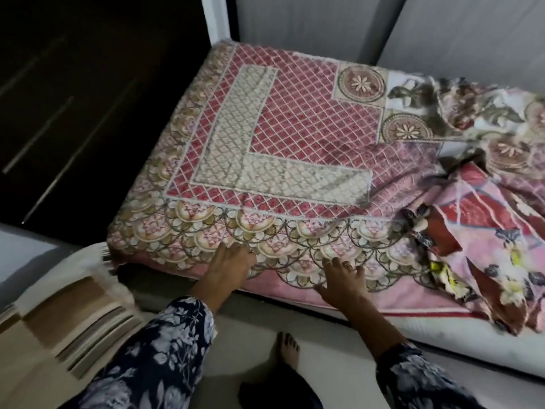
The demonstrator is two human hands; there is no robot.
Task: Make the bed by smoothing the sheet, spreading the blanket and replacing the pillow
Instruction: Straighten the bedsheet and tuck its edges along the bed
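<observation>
Below, both hands' fingers [236,249] press spread on the sheet [295,128] beside grey walls [324,22]

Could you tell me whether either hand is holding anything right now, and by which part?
Nothing is held: the left hand and right hand lie flat, fingers spread, on the sheet at its near scalloped edge.

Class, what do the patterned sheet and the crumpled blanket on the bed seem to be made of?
Sheet: probably thin printed cotton, matte; it lies flat and creases finely. Blanket: likely soft printed fabric, faintly glossy; it bunches in loose folds. Neither fibre is certain.
</observation>
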